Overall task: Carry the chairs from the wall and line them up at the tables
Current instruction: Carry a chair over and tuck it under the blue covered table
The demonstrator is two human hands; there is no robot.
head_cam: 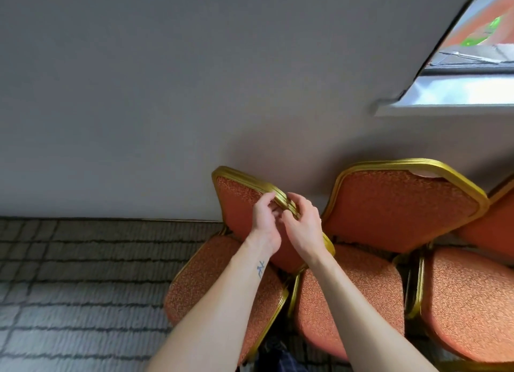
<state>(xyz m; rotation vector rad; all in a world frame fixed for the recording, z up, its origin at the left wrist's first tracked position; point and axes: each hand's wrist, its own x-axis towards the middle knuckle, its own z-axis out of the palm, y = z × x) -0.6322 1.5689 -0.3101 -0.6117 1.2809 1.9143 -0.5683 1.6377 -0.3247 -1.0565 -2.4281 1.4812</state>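
At the far left you had only dark carpet (pixel 83 288) running up to the grey wall (pixel 139 93), with no table anywhere in view, so I judge that the task was at its opening end: nothing here showed a chair lined up anywhere. Next came the leftmost chair (pixel 239 204), orange with a gold frame, its back tipped at a slant and its seat low against the wall. Your left hand (pixel 264 224) had its fingers curled over the gold top rail (pixel 244 179) of that back, and your right hand (pixel 304 229) gripped the same rail just beside it, the two hands nearly touching (a narrow hold for a chair that would have to be lifted and carried). Whether the chair had left the floor I could not tell, since its legs were hidden. The rail looked layered, as if several frames were nested, but I could not say for certain that it was a stack. To the right stood the middle chair (pixel 400 207), upright, back to the wall, touched by neither hand, and past it a third chair (pixel 472 305) was cut off by the edge of the view. Above that, a window (pixel 472 60) sat in the corner. By my reckoning the pick-up of the first chair was in hand, and the carrying and lining up of all three lay ahead.
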